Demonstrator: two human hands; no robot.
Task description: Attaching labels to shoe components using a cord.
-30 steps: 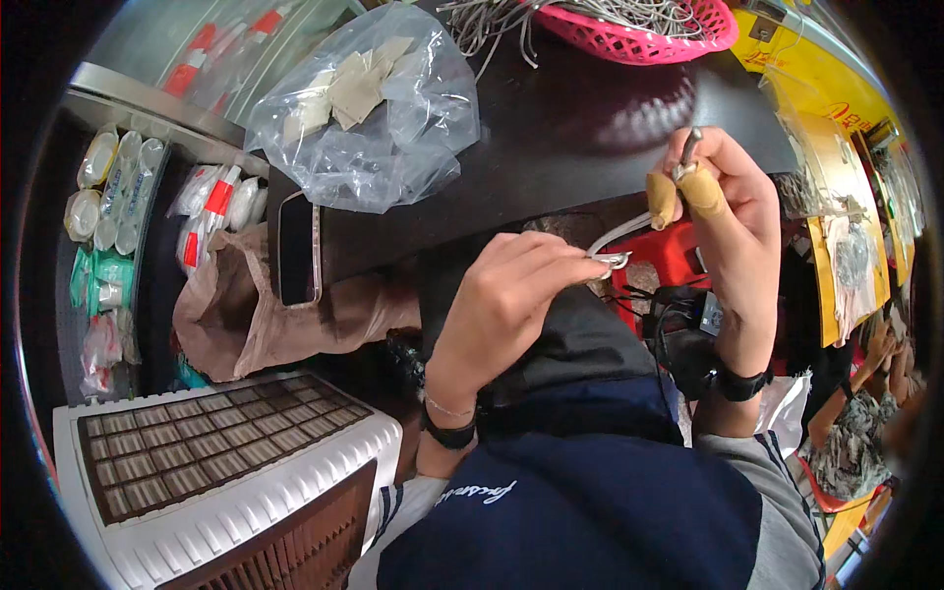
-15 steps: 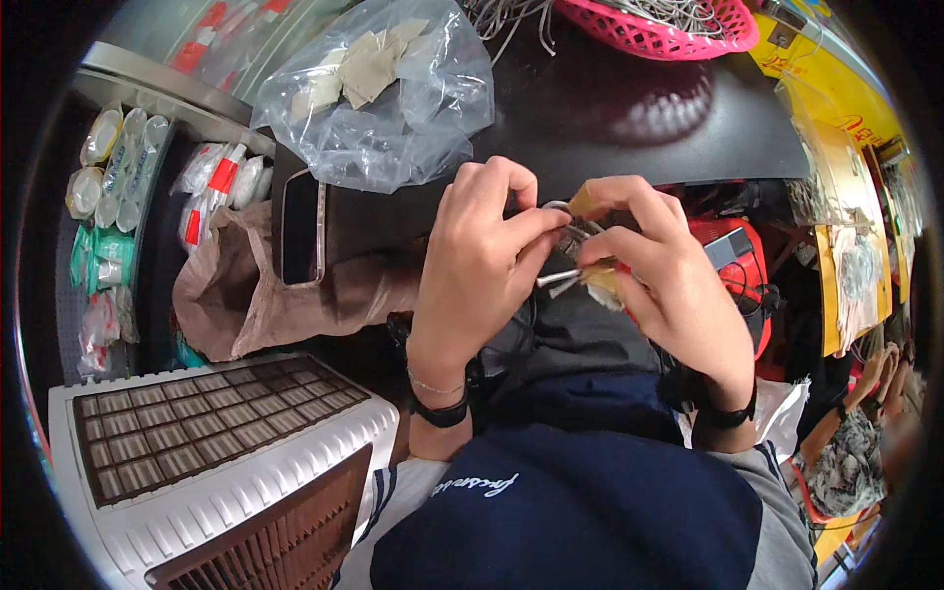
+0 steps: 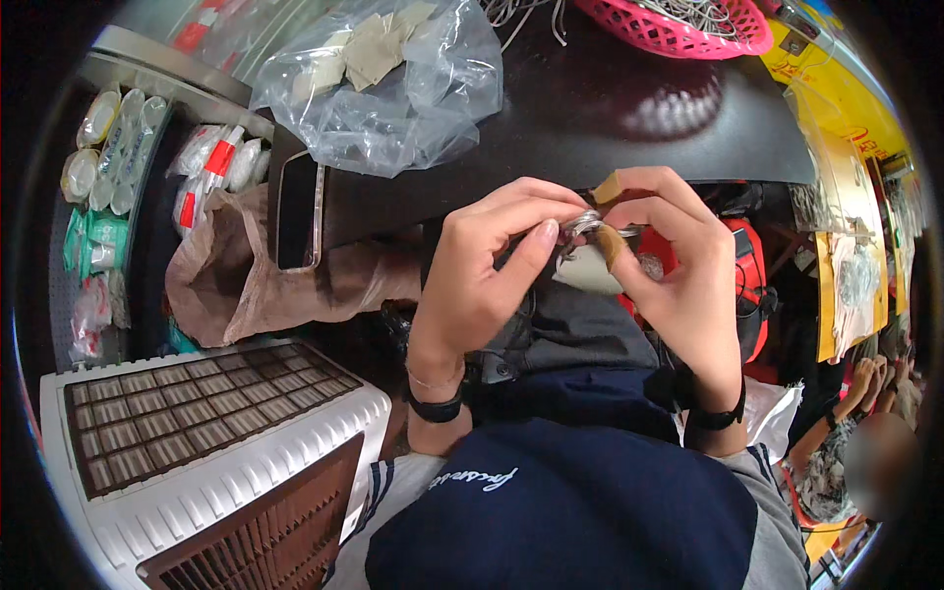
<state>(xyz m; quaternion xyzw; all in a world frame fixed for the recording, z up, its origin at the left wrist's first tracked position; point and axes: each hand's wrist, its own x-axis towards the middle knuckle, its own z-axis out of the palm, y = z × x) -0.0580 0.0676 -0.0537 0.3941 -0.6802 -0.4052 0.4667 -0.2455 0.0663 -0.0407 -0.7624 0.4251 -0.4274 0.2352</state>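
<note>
Before my body, my two hands meet over a small coil of grey cord [image 3: 582,222]. My left hand [image 3: 487,261] pinches the coil's left side between thumb and fingers. Closed on its right side is my right hand [image 3: 683,251], with yellowish tape wrapped on the thumb and index finger. Just beneath the coil a pale flat piece [image 3: 590,271] shows; whether a hand touches it I cannot tell. Both wrists carry dark bands.
On the black table [image 3: 551,128] are a clear plastic bag [image 3: 423,118] of beige pieces and a pink basket [image 3: 678,34] of grey cords. A phone [image 3: 298,211] and brown cloth bag [image 3: 231,275] are left. A white appliance [image 3: 246,442] stands lower left; another person's hands [image 3: 865,383] show right.
The cord's pale ends, which stuck out left below the coil, no longer show there. My fingers have shifted on the coil, and the pale flat piece is now visible beneath it.
</note>
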